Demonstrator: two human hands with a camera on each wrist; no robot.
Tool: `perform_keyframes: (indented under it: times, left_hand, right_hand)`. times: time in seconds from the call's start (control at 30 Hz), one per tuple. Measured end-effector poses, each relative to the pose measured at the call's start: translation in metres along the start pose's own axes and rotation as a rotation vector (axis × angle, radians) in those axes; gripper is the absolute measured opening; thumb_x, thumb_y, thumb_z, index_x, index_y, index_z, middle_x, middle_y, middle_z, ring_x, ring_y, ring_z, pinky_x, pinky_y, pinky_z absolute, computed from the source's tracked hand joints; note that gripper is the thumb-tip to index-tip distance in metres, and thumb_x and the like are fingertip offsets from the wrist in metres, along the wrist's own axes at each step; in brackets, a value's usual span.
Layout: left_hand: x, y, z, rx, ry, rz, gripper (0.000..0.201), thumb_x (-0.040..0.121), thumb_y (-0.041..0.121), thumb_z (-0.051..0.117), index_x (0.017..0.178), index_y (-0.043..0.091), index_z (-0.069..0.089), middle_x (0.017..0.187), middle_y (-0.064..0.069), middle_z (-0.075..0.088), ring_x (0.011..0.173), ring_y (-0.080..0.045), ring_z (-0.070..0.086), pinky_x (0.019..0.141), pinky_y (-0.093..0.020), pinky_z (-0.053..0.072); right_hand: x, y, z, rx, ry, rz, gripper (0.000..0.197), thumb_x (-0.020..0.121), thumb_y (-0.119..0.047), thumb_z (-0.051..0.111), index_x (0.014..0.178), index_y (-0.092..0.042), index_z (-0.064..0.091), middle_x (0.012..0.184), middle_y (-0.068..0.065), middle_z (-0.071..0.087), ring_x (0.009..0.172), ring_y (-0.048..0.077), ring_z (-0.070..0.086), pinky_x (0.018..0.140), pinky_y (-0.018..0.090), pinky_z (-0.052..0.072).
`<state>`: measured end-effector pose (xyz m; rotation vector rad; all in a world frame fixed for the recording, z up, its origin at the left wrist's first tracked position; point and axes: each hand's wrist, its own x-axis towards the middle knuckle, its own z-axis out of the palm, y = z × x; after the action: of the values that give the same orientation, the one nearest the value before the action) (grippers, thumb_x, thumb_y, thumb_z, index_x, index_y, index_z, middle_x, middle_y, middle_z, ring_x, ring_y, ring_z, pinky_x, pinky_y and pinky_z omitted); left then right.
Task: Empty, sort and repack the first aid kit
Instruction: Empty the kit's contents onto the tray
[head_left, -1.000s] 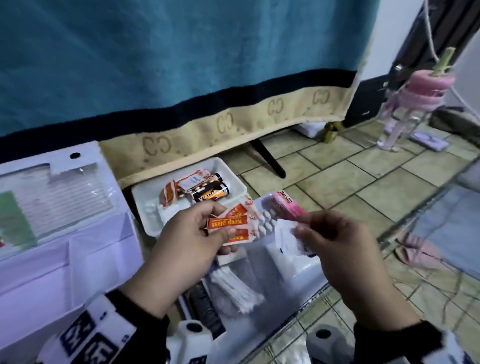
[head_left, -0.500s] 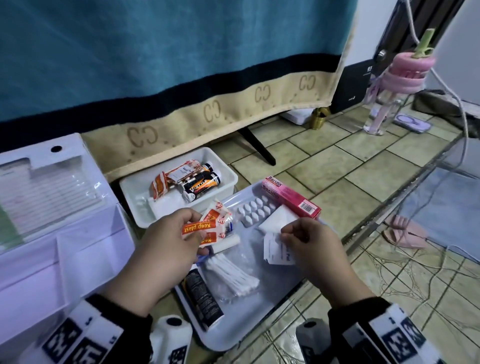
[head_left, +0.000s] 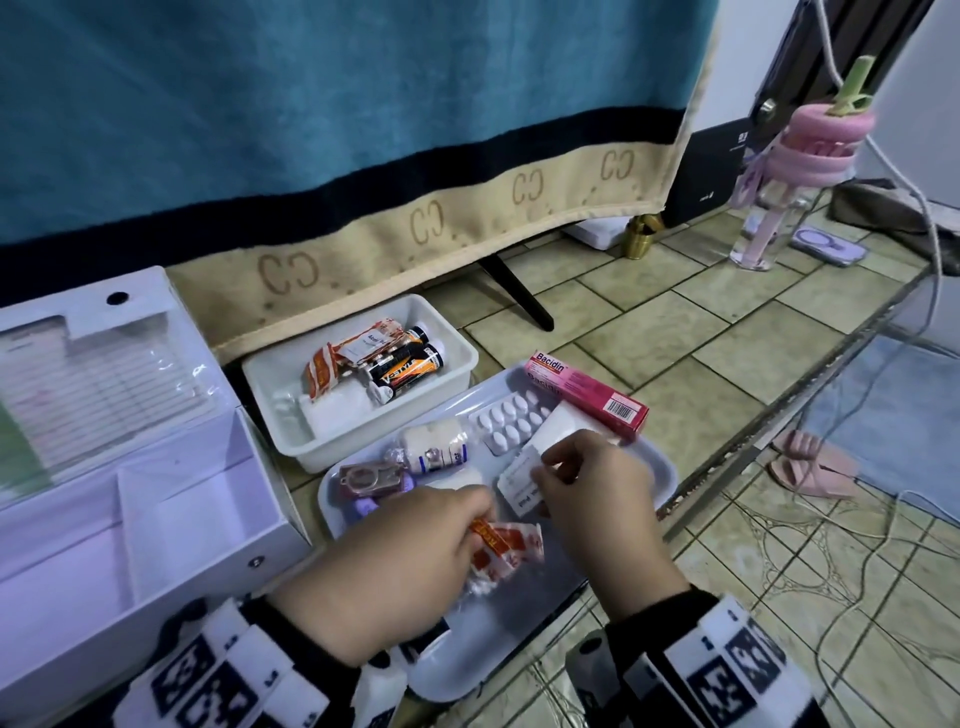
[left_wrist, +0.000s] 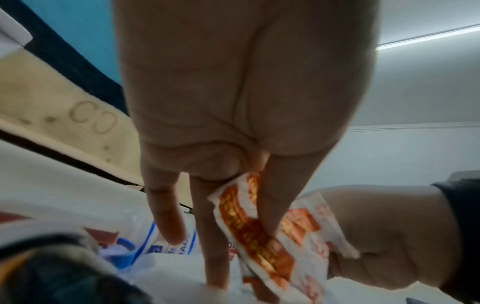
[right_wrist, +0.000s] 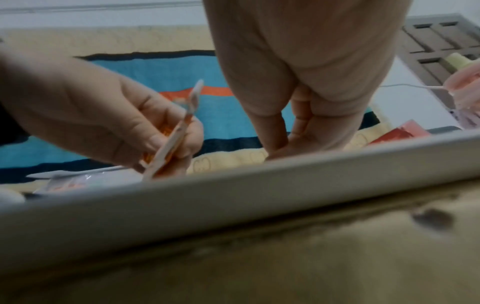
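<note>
My left hand (head_left: 415, 566) pinches a bunch of orange-and-white plaster strips (head_left: 501, 551) low over the flat grey tray (head_left: 662, 467); the strips (left_wrist: 262, 236) run between thumb and fingers. My right hand (head_left: 597, 499) pinches a small white sachet (head_left: 519, 480) lying on the tray. On the tray also lie a blister of white pills (head_left: 511, 421), a pink Bacidin box (head_left: 587, 397), a bandage roll (head_left: 436, 447), a white pad (head_left: 563, 426) and a small pink case (head_left: 371, 478). The white kit box (head_left: 130, 519) stands open at left with bare compartments.
A white tub (head_left: 452, 345) behind the tray holds plaster strips and dark tubes. A teal and beige blanket (head_left: 363, 130) hangs behind. A pink-lidded water bottle (head_left: 774, 208), cables and pink slippers (head_left: 810, 462) are at right on the tiled floor.
Both hands have come down from mid-air to the tray. The left hand lowered the plaster strips; the right hand brought the white sachet down onto the tray and still pinches it.
</note>
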<state>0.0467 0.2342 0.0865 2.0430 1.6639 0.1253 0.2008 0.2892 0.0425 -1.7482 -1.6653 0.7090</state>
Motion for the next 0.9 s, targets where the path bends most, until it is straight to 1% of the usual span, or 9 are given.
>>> perform_keyframes:
  times: [0.07,0.13,0.27,0.37,0.43,0.5,0.6,0.8,0.9]
  left_hand:
    - [0.000,0.000,0.000,0.036,0.042,-0.014,0.005,0.095,0.023,0.043,0.093,0.026,0.047,0.085,0.001,0.058,0.082,-0.018,0.056,0.075,-0.038,0.047]
    - [0.000,-0.001,-0.001,0.043,0.058,-0.029,0.008,0.095,0.023,0.044,0.088,0.028,0.044,0.080,0.001,0.055,0.077,-0.016,0.055,0.072,-0.037,0.047]
    - [0.000,-0.001,-0.006,-0.041,0.167,-0.075,0.007,0.095,0.024,0.047,0.097,0.029,0.051,0.076,0.005,0.055,0.068,-0.009,0.049,0.062,-0.026,0.038]
    - [0.001,-0.002,-0.009,-0.126,0.248,-0.131,0.009,0.094,0.024,0.051,0.098,0.032,0.052,0.073,0.009,0.057,0.060,-0.001,0.048,0.052,-0.015,0.033]
    - [0.003,0.000,-0.009,-0.188,0.282,-0.149,0.005,0.091,0.026,0.056,0.094,0.030,0.054,0.073,0.011,0.061,0.061,0.002,0.053,0.052,-0.012,0.035]
    - [0.004,0.005,-0.009,-0.260,0.295,-0.146,0.009,0.087,0.025,0.063,0.089,0.029,0.055,0.070,0.014,0.062,0.060,0.007,0.055,0.055,-0.007,0.039]
    - [0.007,0.015,-0.007,-0.384,0.252,-0.124,0.021,0.079,0.020,0.073,0.077,0.028,0.054,0.070,0.017,0.066,0.064,0.019,0.056,0.057,0.000,0.038]
    - [0.010,0.019,-0.007,-0.422,0.251,-0.146,0.022,0.070,0.019,0.080,0.075,0.020,0.059,0.070,0.012,0.069,0.065,0.010,0.060,0.055,-0.001,0.038]
    - [0.011,0.019,-0.006,-0.382,0.276,-0.164,0.025,0.067,0.022,0.082,0.078,0.018,0.060,0.072,0.009,0.070,0.069,0.009,0.059,0.056,-0.003,0.039]
  right_hand:
    - [-0.002,-0.003,0.004,-0.019,-0.029,0.003,0.022,0.078,-0.015,0.069,0.069,-0.026,0.053,0.071,-0.008,0.060,0.073,0.013,0.059,0.060,0.013,0.042]
    - [-0.004,-0.007,0.007,-0.014,-0.080,0.002,0.018,0.078,-0.016,0.070,0.067,-0.025,0.058,0.073,-0.004,0.064,0.078,0.016,0.063,0.068,0.024,0.048]
    - [-0.005,-0.010,0.004,-0.116,-0.093,-0.083,0.011,0.085,-0.018,0.062,0.086,-0.014,0.072,0.089,0.003,0.073,0.087,0.022,0.065,0.075,0.029,0.047]
    - [-0.001,-0.011,-0.022,0.089,0.004,-0.078,0.017,0.090,-0.028,0.060,0.082,-0.017,0.071,0.072,-0.004,0.066,0.064,0.009,0.056,0.060,0.021,0.037]
    - [-0.005,-0.015,-0.040,0.277,-0.150,-0.018,0.019,0.086,-0.035,0.065,0.075,-0.020,0.069,0.056,-0.007,0.061,0.047,0.001,0.046,0.048,0.014,0.035]
    - [-0.013,-0.019,-0.046,0.314,-0.324,-0.002,0.017,0.073,-0.034,0.077,0.077,-0.018,0.070,0.057,-0.006,0.064,0.047,0.001,0.049,0.051,0.016,0.040]
    - [-0.016,-0.016,-0.044,0.333,-0.323,0.035,0.019,0.068,-0.016,0.083,0.074,-0.007,0.068,0.057,0.001,0.065,0.047,0.004,0.052,0.053,0.021,0.044]
    - [-0.019,-0.009,-0.049,0.360,-0.474,0.109,0.009,0.077,-0.020,0.075,0.077,-0.012,0.070,0.070,0.008,0.071,0.060,0.014,0.061,0.066,0.032,0.056]
    - [-0.024,-0.008,-0.046,0.387,-0.478,0.117,0.010,0.080,-0.019,0.072,0.075,-0.010,0.070,0.069,0.009,0.072,0.058,0.013,0.061,0.062,0.027,0.054]
